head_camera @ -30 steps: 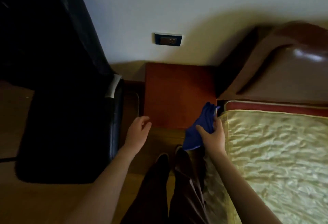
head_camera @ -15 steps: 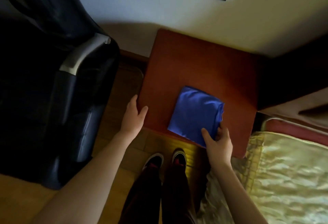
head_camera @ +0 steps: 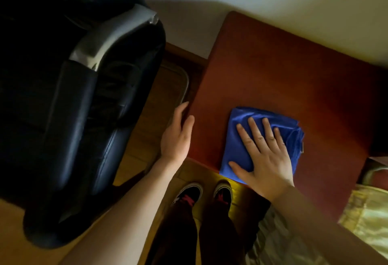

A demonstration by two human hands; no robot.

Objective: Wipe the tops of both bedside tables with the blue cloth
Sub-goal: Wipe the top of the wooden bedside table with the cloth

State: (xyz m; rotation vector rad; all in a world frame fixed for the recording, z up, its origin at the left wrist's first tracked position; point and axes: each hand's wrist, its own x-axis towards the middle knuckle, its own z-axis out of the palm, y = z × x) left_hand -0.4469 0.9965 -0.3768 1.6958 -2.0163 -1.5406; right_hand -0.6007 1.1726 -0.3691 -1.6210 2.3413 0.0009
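A reddish-brown bedside table (head_camera: pixel 283 71) stands against the wall, seen from above. The folded blue cloth (head_camera: pixel 241 126) lies flat on its near part, reaching the front edge. My right hand (head_camera: pixel 264 155) presses flat on the cloth, palm down, fingers spread. My left hand (head_camera: pixel 177 136) rests against the table's left front corner, fingers apart and holding nothing. Only this one bedside table is in view.
A large black padded chair (head_camera: pixel 79 101) with a grey armrest stands close on the left. A narrow strip of wooden floor (head_camera: pixel 159 88) lies between it and the table. The bed's gold cover (head_camera: pixel 365 214) is at lower right. My shoes (head_camera: pixel 205 193) stand before the table.
I have leaned in closer over the table. My right hand shifted from pinching the cloth's near corner to lying flat on top of it. My left hand stays at the table's left corner.
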